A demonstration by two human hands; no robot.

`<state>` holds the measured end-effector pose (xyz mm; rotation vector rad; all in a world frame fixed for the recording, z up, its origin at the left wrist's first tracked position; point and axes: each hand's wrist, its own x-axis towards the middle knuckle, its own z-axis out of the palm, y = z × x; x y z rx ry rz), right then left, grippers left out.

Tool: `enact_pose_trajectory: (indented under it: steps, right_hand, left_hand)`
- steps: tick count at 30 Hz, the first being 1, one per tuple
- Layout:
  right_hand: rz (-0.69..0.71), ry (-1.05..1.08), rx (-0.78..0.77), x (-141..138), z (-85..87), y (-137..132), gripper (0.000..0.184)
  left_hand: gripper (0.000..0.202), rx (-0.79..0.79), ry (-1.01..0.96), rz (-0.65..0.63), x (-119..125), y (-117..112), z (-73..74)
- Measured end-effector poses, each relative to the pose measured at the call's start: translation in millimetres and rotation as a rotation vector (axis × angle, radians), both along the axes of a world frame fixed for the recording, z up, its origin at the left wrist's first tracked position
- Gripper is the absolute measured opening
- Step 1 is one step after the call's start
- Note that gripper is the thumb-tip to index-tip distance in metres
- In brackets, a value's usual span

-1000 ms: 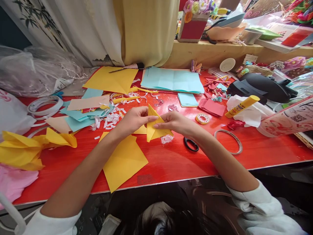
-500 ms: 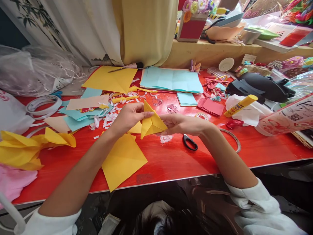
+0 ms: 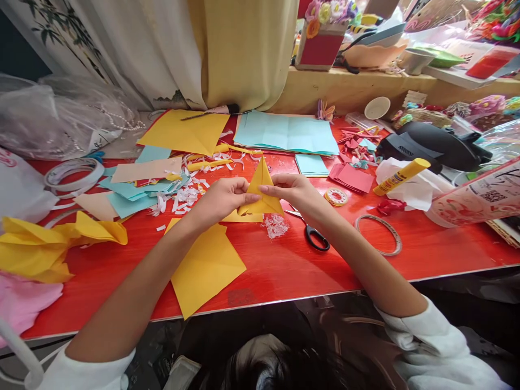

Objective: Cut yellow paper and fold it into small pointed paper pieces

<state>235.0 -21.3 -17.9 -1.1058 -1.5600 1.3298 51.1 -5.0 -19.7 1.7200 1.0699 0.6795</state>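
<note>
Head view: the left hand and the right hand hold a folded yellow paper between them over the red tabletop, its point directed away from the person. The fingers of each hand are closed on it, gripping opposite sides, both thumbs on the near face. A flat yellow sheet lies nearer the tabletop's front edge, black-handled scissors beside the right forearm, and white paper scraps beyond the left wrist.

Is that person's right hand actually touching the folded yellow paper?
Touching. The head view shows the right hand gripping the folded yellow paper, thumb over its front.
</note>
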Motion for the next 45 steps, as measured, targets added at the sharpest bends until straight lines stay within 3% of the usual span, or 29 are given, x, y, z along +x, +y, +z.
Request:
enact_pose_trajectory:
  steps: [9, 11, 12, 16, 20, 25, 27, 30, 37, 45]
  right_hand:
    - [-0.123, -0.019, 0.023, -1, -0.9, 0, 0.02]
    - [-0.117, -0.002, -0.013, 1, -1.2, 2, 0.02]
    - [-0.112, 0.011, -0.042, 3, -1.2, 3, 0.02]
    - [-0.027, 0.145, -0.154, 10, 0.2, 7, 0.019]
    - [0.042, 0.237, -0.178, 13, 3.0, 7, 0.018]
    - [0.09, 0.174, -0.167, 15, 4.3, 6, 0.02]
    - [0.145, 0.167, -0.167, 16, 3.9, 7, 0.029]
    - [0.183, 0.181, -0.165, 16, 3.7, 7, 0.041]
    - [0.156, 0.248, -0.115, 13, 8.8, 4, 0.03]
    - [0.133, 0.199, -0.063, 11, 6.9, 3, 0.035]
  left_hand:
    - [0.034, -0.059, -0.033, -0.031, 1, -1, -0.9]
    - [0.027, -0.054, -0.052, -0.045, 0, -2, 1.2]
    - [0.027, -0.047, -0.068, -0.069, -2, -2, 3.0]
    - [0.065, 0.043, -0.119, -0.264, -11, -2, 12.3]
    - [0.053, 0.139, 0.055, -0.426, -18, -1, 17.7]
    - [0.033, 0.369, 0.07, -0.309, -16, 0, 13.9]
    - [0.03, 0.423, 0.044, -0.282, -16, 1, 11.8]
    - [0.028, 0.421, 0.029, -0.267, -16, 3, 11.2]
    - [0.02, 0.401, -0.028, -0.154, -16, 5, 10.7]
    - [0.02, 0.465, -0.065, 0.053, -10, 8, 0.5]
